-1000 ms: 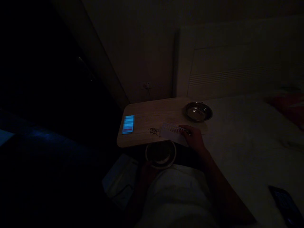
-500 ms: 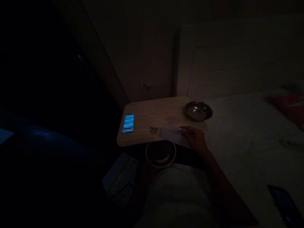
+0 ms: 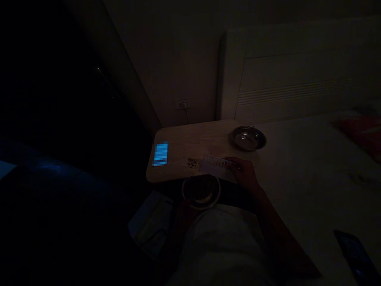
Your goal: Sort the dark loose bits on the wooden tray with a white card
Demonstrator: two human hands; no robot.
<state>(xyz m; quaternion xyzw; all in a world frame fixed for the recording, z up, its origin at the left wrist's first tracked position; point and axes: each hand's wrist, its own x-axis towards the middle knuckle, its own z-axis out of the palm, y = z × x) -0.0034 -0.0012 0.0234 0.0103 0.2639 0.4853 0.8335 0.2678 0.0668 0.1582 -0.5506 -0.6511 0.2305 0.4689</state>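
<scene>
The room is very dark. My right hand is closed on a flat white ridged piece that rests on the small wooden table, its left edge next to a little pile of dark crumbs. Below the table's near edge my left hand holds a round bowl from underneath; its fingers are barely visible in the shadow. The bowl holds some dark bits.
A lit phone lies on the table's left side and a metal bowl at its far right. A bed with a headboard fills the right. A dark phone lies on the sheet, a wall socket behind.
The white piece and my right hand have shifted very slightly; the bowl stays under the table edge. Otherwise only small camera movement.
</scene>
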